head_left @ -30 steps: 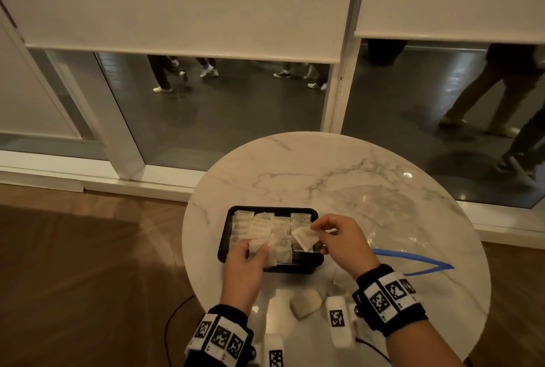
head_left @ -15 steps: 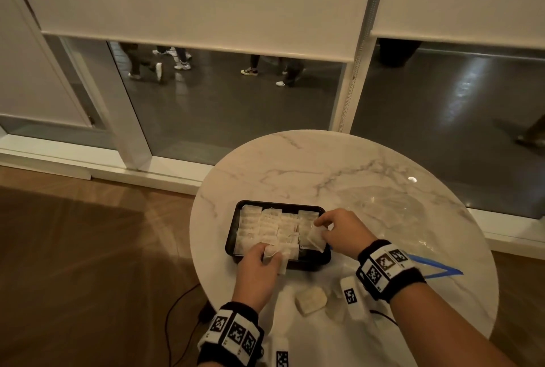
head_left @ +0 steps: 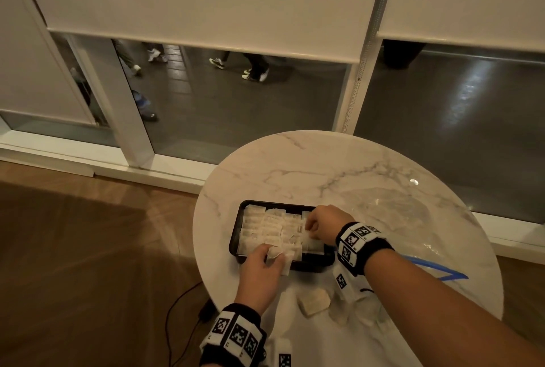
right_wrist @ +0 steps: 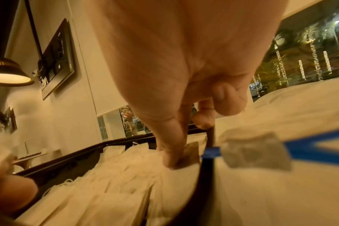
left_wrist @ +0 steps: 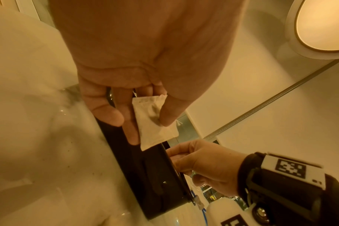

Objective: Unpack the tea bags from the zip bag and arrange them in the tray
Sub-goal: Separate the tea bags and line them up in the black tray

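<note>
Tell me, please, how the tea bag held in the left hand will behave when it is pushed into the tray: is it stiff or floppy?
Probably floppy: the tea bag creases where the left hand pinches it. Likely very light, since thumb and fingertips alone carry it. It may slide over the bags already filling the black tray, so press gently.

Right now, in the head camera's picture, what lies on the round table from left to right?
Black tray of tea bags → left hand pinching a tea bag → right hand at the tray's right end → blue-zipped zip bag.
</note>
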